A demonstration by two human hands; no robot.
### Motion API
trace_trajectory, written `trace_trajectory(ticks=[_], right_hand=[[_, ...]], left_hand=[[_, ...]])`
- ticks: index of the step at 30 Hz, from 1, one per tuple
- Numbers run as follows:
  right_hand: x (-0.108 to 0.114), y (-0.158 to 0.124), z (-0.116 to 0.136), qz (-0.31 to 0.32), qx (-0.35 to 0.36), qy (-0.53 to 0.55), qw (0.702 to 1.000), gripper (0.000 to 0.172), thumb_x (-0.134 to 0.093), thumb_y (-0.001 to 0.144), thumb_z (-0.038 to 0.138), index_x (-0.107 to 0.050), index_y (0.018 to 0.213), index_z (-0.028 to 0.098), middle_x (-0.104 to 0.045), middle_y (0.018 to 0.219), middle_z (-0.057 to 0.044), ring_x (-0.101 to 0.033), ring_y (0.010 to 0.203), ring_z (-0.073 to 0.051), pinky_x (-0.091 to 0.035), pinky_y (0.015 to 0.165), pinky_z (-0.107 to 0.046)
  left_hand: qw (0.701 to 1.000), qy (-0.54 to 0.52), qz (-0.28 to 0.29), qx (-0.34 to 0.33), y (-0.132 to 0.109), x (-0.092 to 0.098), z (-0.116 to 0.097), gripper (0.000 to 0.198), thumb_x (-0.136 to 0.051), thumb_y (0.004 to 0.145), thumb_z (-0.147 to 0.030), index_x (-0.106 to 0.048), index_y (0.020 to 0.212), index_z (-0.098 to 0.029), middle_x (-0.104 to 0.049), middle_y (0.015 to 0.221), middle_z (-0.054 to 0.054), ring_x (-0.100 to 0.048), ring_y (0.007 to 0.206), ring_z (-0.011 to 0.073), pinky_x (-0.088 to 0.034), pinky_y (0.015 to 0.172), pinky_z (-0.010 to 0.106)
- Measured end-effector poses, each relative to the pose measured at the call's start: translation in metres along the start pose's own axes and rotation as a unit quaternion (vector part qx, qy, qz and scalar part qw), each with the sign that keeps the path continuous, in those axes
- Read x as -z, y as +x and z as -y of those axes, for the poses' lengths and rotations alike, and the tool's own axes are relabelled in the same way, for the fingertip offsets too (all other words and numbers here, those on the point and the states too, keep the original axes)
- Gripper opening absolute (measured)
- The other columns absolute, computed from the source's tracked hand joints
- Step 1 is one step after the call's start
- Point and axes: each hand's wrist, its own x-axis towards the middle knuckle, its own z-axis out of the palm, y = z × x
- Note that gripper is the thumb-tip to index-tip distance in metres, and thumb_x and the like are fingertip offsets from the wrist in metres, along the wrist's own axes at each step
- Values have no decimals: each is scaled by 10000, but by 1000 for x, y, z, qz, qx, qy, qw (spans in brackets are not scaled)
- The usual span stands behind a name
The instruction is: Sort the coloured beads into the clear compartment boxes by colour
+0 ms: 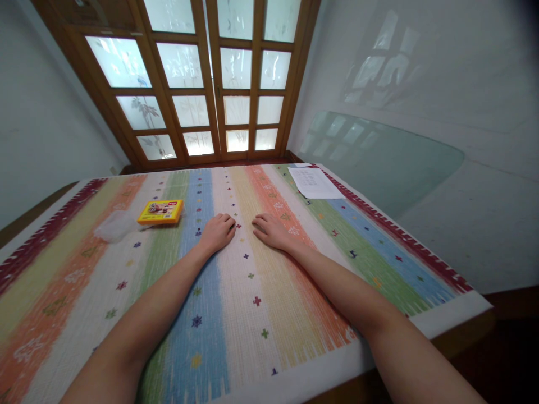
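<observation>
The striped multicoloured cloth (248,314) is spread over the table, probably to protect its surface. Next in size, the flat white printed paper sheet (318,184) lies near the far right edge, perhaps so it leaves the middle free. The yellow rectangular box with a picture on it (160,212) lies on the cloth, left of the left hand (219,232) and apart from it. Just beside the box is the crumpled clear plastic wrap (113,226); whether these 2 touch, I cannot tell. The left hand and the right hand (270,230) rest on the cloth, seemingly for support, their fingers loosely bent, slightly apart, clamped on nothing.
</observation>
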Motion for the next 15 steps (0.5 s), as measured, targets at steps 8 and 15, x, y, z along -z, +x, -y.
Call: trace_trajectory(ticks=[8,15], right_hand=[[1,1,1,4,-1,-2,1000,271,-613,1023,320,-686,1258,207,-629,1332,-138,-574,1229,-271,-445,1099,-461],[3,-1,3,0,0,2,1000,268,-627,1015,306,-689,1253,201,-629,1334,-143,-575,1228,-272,-444,1093,-459]], left_hand=[[1000,0,5,2,0,1,-1,264,-478,1041,-333,-706,1109,-219,-675,1157,115,-583,1096,275,-468,965,431],[1000,0,3,-1,0,0,0,250,-484,1041,-326,-702,1097,-219,-677,1146,111,-584,1098,273,-467,960,424]])
